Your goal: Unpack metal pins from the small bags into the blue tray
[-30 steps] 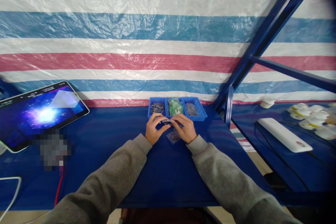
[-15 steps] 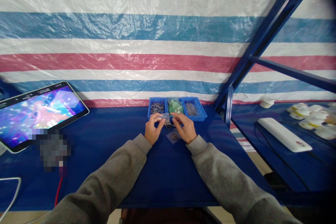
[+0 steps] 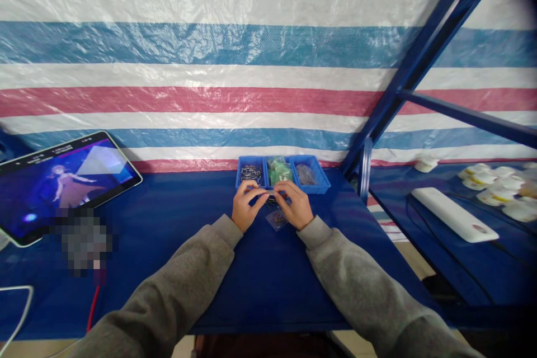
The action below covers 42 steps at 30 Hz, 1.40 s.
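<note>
Both hands meet in front of the blue bins, fingertips pinched along a small clear plastic bag (image 3: 271, 193). My left hand (image 3: 246, 208) is closed on one end of it and my right hand (image 3: 297, 207) on the other. Just below the fingers, a second clear bag (image 3: 277, 220) with thin pieces inside lies on the table. Some loose screws (image 3: 272, 199) show partly between the hands. Behind them, one bin holds many screws (image 3: 250, 173), the middle one green packets (image 3: 279, 170) and the right one clear bags (image 3: 306, 174).
The blue table (image 3: 176, 207) carries a tablet (image 3: 75, 179) at left, with a blurred-out object and red cable (image 3: 93, 307) before it. At right, beyond a blue metal frame (image 3: 403, 81), are a white power-bank-like bar (image 3: 455, 215) and several white round pieces (image 3: 478, 177).
My right hand has moved left and now pinches the small bag that my left hand was holding alone. The bag is turned flatter between the fingers. The tablet's picture differs.
</note>
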{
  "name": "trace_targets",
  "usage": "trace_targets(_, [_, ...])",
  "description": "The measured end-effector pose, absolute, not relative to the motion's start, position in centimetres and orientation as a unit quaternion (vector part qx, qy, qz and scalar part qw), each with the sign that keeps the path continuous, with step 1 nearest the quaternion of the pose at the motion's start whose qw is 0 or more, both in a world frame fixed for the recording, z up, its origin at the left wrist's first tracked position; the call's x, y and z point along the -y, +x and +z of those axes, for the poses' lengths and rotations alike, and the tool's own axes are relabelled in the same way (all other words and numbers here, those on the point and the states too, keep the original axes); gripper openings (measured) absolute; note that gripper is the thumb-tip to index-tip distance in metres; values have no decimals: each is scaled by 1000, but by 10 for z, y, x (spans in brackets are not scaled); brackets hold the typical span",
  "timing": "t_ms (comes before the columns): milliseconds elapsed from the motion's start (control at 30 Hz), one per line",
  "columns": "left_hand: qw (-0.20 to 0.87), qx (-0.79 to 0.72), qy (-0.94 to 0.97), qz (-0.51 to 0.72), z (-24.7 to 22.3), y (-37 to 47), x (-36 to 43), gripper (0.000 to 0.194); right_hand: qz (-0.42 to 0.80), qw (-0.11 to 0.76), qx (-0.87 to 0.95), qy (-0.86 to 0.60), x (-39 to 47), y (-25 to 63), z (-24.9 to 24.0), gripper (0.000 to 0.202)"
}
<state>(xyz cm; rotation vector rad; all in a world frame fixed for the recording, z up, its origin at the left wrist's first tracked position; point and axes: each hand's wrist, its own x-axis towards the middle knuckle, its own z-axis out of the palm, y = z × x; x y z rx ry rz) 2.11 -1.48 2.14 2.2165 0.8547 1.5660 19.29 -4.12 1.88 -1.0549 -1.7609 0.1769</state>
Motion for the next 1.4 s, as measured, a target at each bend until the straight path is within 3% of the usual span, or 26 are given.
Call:
trace_targets(267, [194,-325,757,532,12,21,15,19,91,514,717,-462,42,192,18,19])
trace_targets(800, [144,-294,765,555,15,19,12,12,70,487,746,-448,41,192,18,19])
trace_targets(1167, [88,-318,771,544,15,18,14,23,75,482,758,-433,41,191,16,22])
trace_targets(1400, [128,-386,741,534,14,18,13,20,109,503,746,-422,44,193,19,31])
